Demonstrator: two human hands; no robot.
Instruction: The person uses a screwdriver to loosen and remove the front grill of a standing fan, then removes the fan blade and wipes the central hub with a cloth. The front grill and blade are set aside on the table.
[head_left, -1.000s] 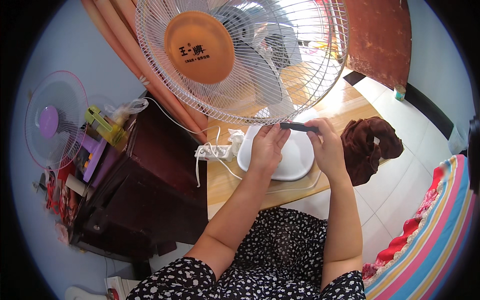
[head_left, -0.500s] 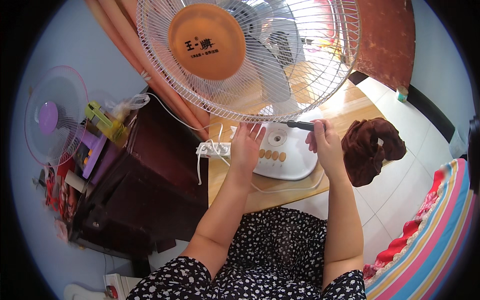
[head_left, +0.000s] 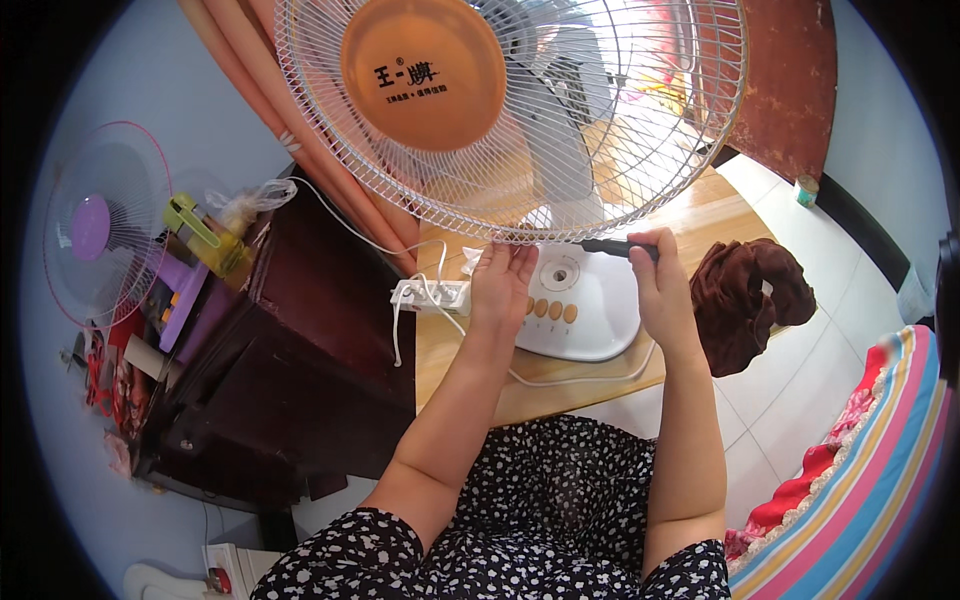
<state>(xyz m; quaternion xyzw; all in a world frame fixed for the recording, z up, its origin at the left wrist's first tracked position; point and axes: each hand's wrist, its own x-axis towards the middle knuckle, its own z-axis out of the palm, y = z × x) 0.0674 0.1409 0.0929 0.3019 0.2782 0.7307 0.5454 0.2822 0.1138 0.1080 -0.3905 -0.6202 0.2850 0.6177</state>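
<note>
A table fan's wire grille [head_left: 640, 130] with an orange centre disc [head_left: 424, 75] fills the upper middle, above its white base [head_left: 585, 338] with several gold buttons. My left hand [head_left: 502, 285] is up against the lower rim of the grille, with fingers bent at the wire and their tips partly hidden. In my right hand [head_left: 664, 290] is what looks like a screwdriver [head_left: 612, 247] with a black handle, gripped between thumb and fingers. It lies nearly level, pointing left to the bottom of the rim. Its tip is hard to make out there.
The fan stands on a wooden table [head_left: 470, 395]. A white power strip [head_left: 430, 295] with cords lies left of the base. Brown cloth [head_left: 745, 300] hangs over the right edge. A dark cabinet [head_left: 310, 360] and a small purple fan [head_left: 92, 228] are at left, a striped bed cover [head_left: 870, 480] at right.
My left hand's spread fingers have closed in on the rim. My right hand has moved slightly right and up with the screwdriver. The grille has shifted a little right in view.
</note>
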